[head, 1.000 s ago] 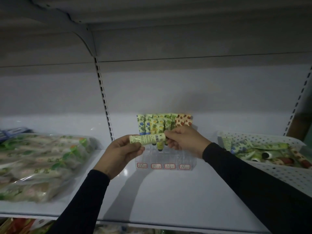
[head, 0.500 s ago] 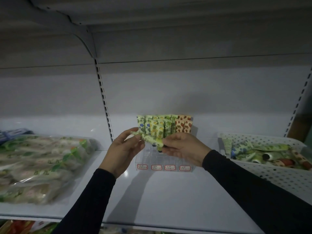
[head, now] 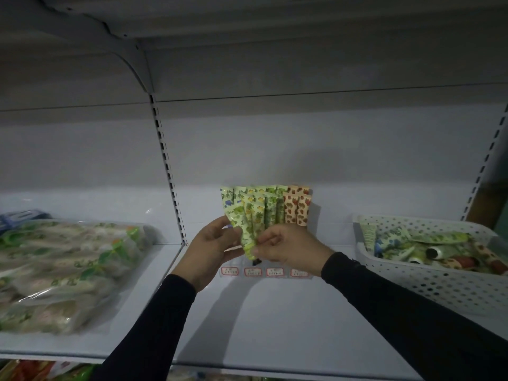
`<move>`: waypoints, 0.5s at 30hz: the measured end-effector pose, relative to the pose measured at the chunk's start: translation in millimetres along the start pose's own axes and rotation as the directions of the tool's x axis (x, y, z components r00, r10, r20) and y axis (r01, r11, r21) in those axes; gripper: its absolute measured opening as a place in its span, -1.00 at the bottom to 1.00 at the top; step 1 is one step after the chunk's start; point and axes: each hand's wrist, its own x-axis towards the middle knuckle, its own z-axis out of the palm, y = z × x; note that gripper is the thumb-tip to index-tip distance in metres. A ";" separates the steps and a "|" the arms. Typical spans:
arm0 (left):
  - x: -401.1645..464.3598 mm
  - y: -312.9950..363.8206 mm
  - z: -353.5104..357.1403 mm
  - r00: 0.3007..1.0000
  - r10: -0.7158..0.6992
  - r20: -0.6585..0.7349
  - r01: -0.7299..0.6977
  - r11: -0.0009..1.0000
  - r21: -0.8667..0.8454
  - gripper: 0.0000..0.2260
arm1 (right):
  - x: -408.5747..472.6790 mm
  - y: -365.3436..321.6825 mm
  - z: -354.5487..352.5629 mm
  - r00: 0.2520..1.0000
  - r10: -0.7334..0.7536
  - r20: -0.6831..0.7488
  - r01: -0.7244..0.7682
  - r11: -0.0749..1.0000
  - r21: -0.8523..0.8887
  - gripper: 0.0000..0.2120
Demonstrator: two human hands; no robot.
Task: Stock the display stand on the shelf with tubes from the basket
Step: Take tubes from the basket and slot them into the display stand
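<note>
- The green grape-print tube is held in front of the clear display stand, cap end down and crimped end tilted up to the left; both hands grip it.
- The left hand has its fingers curled round the tube's upper part; the right hand pinches the lower part between thumb and fingertips, just above the dark cap.
- The step in hand looks like seating this tube in a front slot. It would go best stood fully upright first, then lowered cap first straight below the right fingertips.
- Beyond the fingers stand the stocked tubes, close together; a tilted entry could knock them.
- Below the fingers runs the stand's front edge with its red labels; the cap must clear it.
- Open shelf lies toward the wrists; the white basket sits well to the right of the right hand.
</note>
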 end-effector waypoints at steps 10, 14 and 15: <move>-2.8 -8.0 15.5 0.957 -0.040 0.286 -0.051 0.952 0.303 -0.76 | -3.3 1.5 -16.2 0.993 -0.013 -0.115 0.039 0.973 0.227 -0.88; 0.2 -12.9 13.7 0.966 -0.042 0.254 -0.061 0.922 0.383 -0.80 | -2.4 2.7 -21.9 0.995 0.002 -0.100 0.024 0.967 0.255 -0.85; 1.3 -15.1 12.1 0.982 -0.017 0.190 -0.062 0.914 0.400 -0.83 | -1.2 2.5 -24.2 0.992 0.001 -0.123 0.030 0.969 0.247 -0.81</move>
